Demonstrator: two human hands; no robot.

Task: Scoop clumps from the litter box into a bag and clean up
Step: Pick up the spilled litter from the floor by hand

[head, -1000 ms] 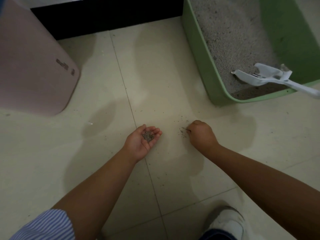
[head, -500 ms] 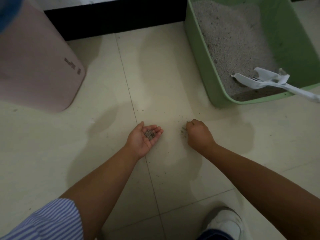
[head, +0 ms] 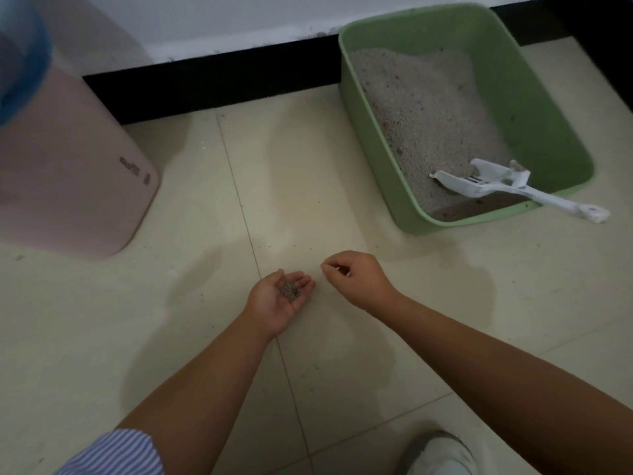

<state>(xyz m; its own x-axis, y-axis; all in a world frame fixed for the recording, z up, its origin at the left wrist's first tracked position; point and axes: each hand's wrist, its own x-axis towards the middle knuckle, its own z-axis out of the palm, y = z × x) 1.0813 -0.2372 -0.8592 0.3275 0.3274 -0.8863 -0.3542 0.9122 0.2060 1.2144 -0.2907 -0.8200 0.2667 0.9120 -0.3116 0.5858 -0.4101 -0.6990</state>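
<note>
My left hand [head: 274,303] is palm up and cupped low over the tiled floor, with a small heap of dark litter grains [head: 290,290] in it. Just to its right, my right hand [head: 359,279] has its fingertips pinched together; whether anything sits between them is too small to tell. The green litter box [head: 387,186] stands at the upper right, holding pale litter piled toward its far left side. A white scoop [head: 486,183] lies in its near corner, the handle sticking out over the rim.
A pink bin [head: 68,173] stands at the left against the dark skirting, with a blue bag [head: 20,56] at its top. A few stray grains [head: 298,246] dot the floor ahead of my hands. My white shoe [head: 442,454] is at the bottom right.
My right hand has lifted off the floor and moved left toward the cupped left hand. The view has tilted up, showing more of the litter box and the wall.
</note>
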